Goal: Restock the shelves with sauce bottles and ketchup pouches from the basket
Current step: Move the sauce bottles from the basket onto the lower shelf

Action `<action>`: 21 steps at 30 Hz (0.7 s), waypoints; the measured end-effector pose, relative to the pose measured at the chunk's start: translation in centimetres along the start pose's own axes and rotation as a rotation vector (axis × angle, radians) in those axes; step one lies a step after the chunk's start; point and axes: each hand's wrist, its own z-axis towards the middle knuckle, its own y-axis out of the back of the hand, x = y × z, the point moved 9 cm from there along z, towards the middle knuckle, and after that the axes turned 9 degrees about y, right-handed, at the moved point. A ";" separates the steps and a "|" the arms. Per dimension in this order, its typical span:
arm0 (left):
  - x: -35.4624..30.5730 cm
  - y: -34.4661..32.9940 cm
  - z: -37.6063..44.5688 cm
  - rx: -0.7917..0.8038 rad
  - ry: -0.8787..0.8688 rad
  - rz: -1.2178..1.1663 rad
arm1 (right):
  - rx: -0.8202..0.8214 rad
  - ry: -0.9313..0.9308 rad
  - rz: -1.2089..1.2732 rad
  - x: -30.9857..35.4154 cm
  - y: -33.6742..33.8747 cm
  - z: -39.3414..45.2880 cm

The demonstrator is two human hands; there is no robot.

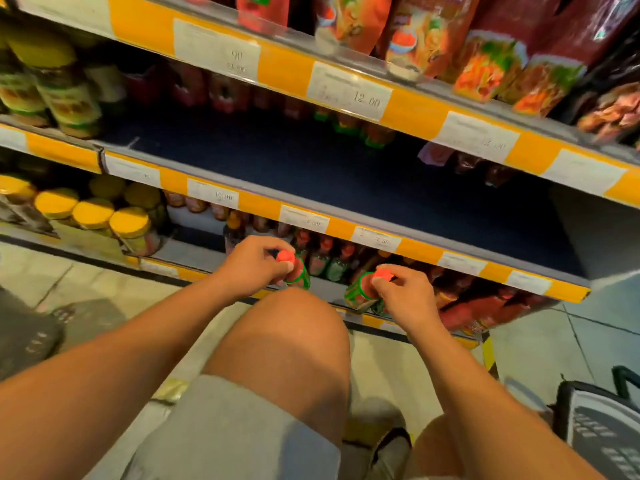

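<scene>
- The left hand [254, 263] pinches the red cap of one sauce bottle [297, 271]; its fingers are clamped on the neck and cap.
- The right hand [403, 292] grips the red cap of a second sauce bottle [360, 294] in the same way, fingers closed around the top.
- Both bottles are held at the front edge of the bottom shelf [363, 320], just in front of a row of like bottles [329, 263] already standing there. Whether either base touches the shelf cannot be determined.
- Judgement: the step in hand is placement of two bottles in the front of the bottom row. That row looks well filled toward the right.
- The middle shelf [311, 168] shows a wide bare dark surface, with only a few bottles at the far back. This is probably where most restocking is left.
- The top shelf [346, 84] carries red pouches [491, 60] at the right; its stock level further along cannot be judged.
- A basket [602, 431] sits on the floor at the near right, beside the right arm. Its contents are not visible, so the remaining quantity cannot be told.
- Jars with yellow lids [93, 216] occupy the left bays.
</scene>
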 end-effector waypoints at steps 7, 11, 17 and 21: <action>2.4 -4.6 5.6 0.031 0.050 0.070 | 0.098 -0.038 -0.063 -3.8 -5.6 4.0; 2.6 -6.5 7.9 0.050 0.060 0.119 | 0.088 -0.069 -0.043 -5.3 -7.5 5.5; 2.7 -9.2 10.5 0.070 0.053 0.264 | 0.097 -0.150 -0.042 -7.8 -9.3 7.4; 3.5 -10.8 11.8 0.087 0.099 0.319 | 0.118 -0.166 -0.073 -8.7 -10.0 8.1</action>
